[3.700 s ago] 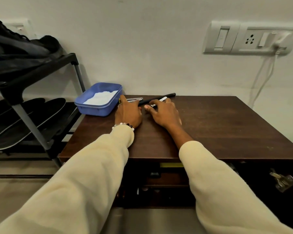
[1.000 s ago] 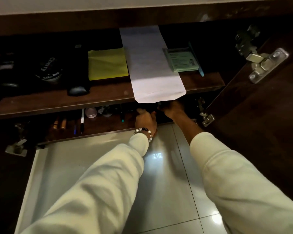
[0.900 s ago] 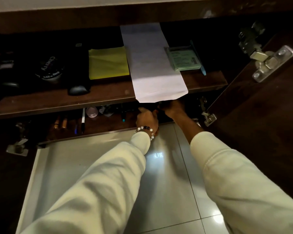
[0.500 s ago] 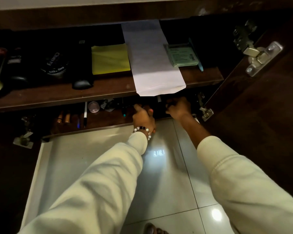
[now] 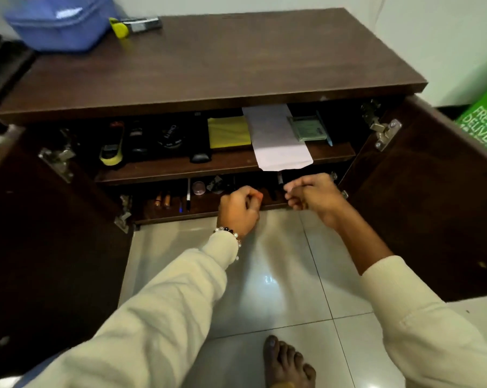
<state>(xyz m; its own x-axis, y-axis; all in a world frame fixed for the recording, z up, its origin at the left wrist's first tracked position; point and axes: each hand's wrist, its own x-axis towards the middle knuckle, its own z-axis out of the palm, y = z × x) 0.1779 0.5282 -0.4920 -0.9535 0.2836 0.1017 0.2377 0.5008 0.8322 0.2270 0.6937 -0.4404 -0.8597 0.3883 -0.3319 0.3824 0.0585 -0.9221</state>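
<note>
**Head view: open cabinet, both hands at the lower shelf**

1. Left hand [image 5: 238, 210]: reaches forward from a cream sleeve with a bead bracelet [image 5: 227, 231] at the wrist. The back of the hand faces up and the fingers are clenched into a fist, with nothing seen inside. It sits over the front lip of the lower shelf [image 5: 178, 218], near its middle.
2. Right hand [image 5: 313, 197]: just right of the left hand and apart from it, with the forearm bare below a pushed-up sleeve. The fingers are curled under and the thumb tip meets the forefinger. Blur makes it impossible to tell whether anything small is pinched there.
3. Pen-like item [image 5: 279, 179]: stands in the dark gap between the two hands, on the lower shelf. Only its pale upper end shows, and neither hand touches it.
4. Edges and room: the left door [image 5: 40, 233] and right door [image 5: 433, 205] are swung wide, so both arms work between them. The upper shelf [image 5: 231, 163] overhangs close above the knuckles. A white paper [image 5: 278, 141] droops past that shelf's edge, right above the gap between the hands. Behind the wrists are floor tiles [image 5: 264, 289] and a bare foot [image 5: 285, 362].
5. Hard to make out: the back of the lower shelf is in shadow. A few pens [image 5: 188, 196] and a small round pot [image 5: 199, 187] show to the left. The items behind the hands are hidden. A blue tub [image 5: 57, 26] on the cabinet top [image 5: 208, 68] is blurred and cut off at the frame edge.
</note>
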